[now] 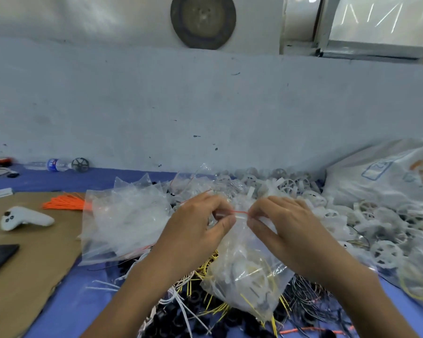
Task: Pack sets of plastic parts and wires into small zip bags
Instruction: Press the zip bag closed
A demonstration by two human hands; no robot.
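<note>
Over the loose wires (310, 306) by the front edge of the surface is the filled zip bag (247, 276), long axis about upright, bottom toward me, mouth upward. My left hand (195, 225) and right hand (288, 223) both pinch its red zip strip (239, 212) in their grip. I judge that sealing is in hand; next I must press along the strip until it closes. Behind lie white plastic wheels (291, 186).

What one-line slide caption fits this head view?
Left hand and right hand pinch the red seal of a filled zip bag above heaped wires.
</note>
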